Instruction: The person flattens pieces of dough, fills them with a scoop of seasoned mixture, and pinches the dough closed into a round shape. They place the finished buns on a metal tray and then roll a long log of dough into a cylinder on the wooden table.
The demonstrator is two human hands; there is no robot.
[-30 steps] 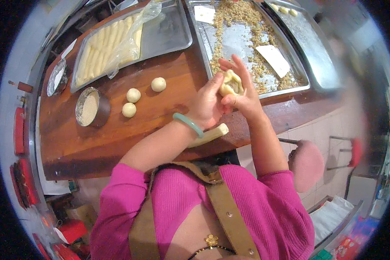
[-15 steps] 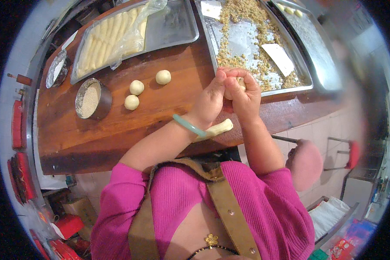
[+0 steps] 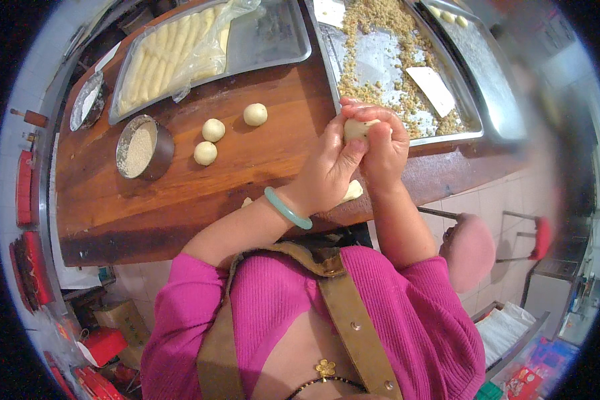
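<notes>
Cupped between both hands is a pale dough ball [image 3: 359,131], partly covered by the fingers. My left hand [image 3: 330,160], with a green bangle above its wrist, wraps it from the left, thumb across the front. From the right, my right hand [image 3: 385,150] closes round the same ball. Below the hands a piece of dough [image 3: 353,191] lies near the table's front edge, mostly hidden by my left wrist and forearm. Three round dough balls rest on the wood to the left: one [image 3: 255,115] nearer my hands, another [image 3: 213,130], and a third [image 3: 205,153] touching or almost touching it.
Left on the wooden table [image 3: 113,220] stands a round tin [image 3: 159,157] of pale grains. Behind it, a metal tray [image 3: 267,40] holds dough strips under plastic. Beyond my hands is a tray of crumbly filling [image 3: 373,27] with a white scraper [image 3: 431,90]. A pink stool [image 3: 470,253] stands at right.
My hands have turned and shifted slightly, with the left thumb now lower and more of the dough ball showing. My left forearm now covers more of the dough piece beneath.
</notes>
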